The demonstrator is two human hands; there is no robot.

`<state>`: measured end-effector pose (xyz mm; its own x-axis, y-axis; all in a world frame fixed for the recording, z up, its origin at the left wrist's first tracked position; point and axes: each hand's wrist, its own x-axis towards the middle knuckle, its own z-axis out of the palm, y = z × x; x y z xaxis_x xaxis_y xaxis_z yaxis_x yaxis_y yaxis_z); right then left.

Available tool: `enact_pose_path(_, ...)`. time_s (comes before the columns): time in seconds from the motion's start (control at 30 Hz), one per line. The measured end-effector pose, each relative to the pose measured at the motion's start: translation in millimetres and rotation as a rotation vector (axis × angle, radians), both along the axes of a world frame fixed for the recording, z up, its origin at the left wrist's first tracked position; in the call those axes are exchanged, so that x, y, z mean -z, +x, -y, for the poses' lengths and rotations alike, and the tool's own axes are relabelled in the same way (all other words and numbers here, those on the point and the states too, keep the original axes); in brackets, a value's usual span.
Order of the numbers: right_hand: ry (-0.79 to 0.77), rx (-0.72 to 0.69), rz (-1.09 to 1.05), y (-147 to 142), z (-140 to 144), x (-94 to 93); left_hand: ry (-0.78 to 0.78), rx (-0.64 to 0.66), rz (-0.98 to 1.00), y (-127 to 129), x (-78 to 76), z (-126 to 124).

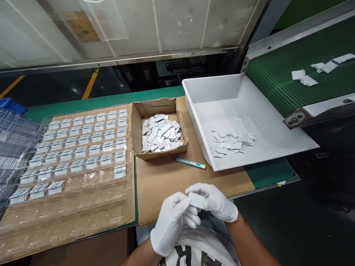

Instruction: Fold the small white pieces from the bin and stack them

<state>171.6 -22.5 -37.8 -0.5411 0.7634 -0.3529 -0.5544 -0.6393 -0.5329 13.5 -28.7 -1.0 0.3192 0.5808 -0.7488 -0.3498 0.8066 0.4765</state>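
Observation:
Close to my body I hold a small white rectangular plastic piece (196, 200) between both gloved hands. The thumb and fingers of my left hand (174, 218) pinch its left end, and my right hand (217, 203) grips its right end. Beyond them lies a teal and white box cutter (190, 163) on the cardboard sheet (161, 181). A cardboard box (159, 155) behind it holds a heap of similar white pieces (161, 133). More such pieces (231, 142) lie scattered in a large white tray (266, 147) to the right.
At left, a clear plastic tray (91, 184) carries rows of stacked white pieces (80, 151). A green conveyor belt (305, 55) with several white pieces slopes toward the white tray. The bench's front right corner (296, 179) is near that tray. A blue bin (12, 106) shows at far left.

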Motion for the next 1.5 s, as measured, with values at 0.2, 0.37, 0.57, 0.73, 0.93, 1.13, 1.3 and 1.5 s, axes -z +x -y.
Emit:
enact_pose_path(0.2,-0.005,0.02,0.023,-3.5,6.4,8.5,0.097,0.037,-0.025,-1.1,3.7,4.9)
enact_pose_path(0.37,-0.001,0.026,-0.033,-6.4,6.8,9.3,0.131,0.036,-0.016,-2.9,6.7,6.4)
enact_pose_path(0.57,0.009,0.036,-0.118,-9.8,7.2,9.6,0.154,0.042,-0.022,-3.3,7.5,5.8)
enact_pose_path(0.73,0.034,0.041,-0.12,-11.4,9.6,12.8,0.178,0.047,-0.022,-3.3,6.5,5.3)
enact_pose_path(0.93,0.039,0.042,-0.139,-12.8,10.0,11.2,0.169,0.065,-0.044,-2.6,4.2,6.2)
enact_pose_path(1.13,0.008,0.03,-0.151,-15.8,11.7,9.7,0.18,0.091,-0.066,-2.3,3.2,6.0)
enact_pose_path(1.3,-0.002,0.024,-0.073,-14.8,11.7,8.9,0.161,0.089,-0.066,-2.6,2.4,5.4)
enact_pose_path(1.5,0.013,-0.026,-0.116,-13.7,16.4,-5.4,0.152,0.05,0.04,-10.0,1.7,9.6)
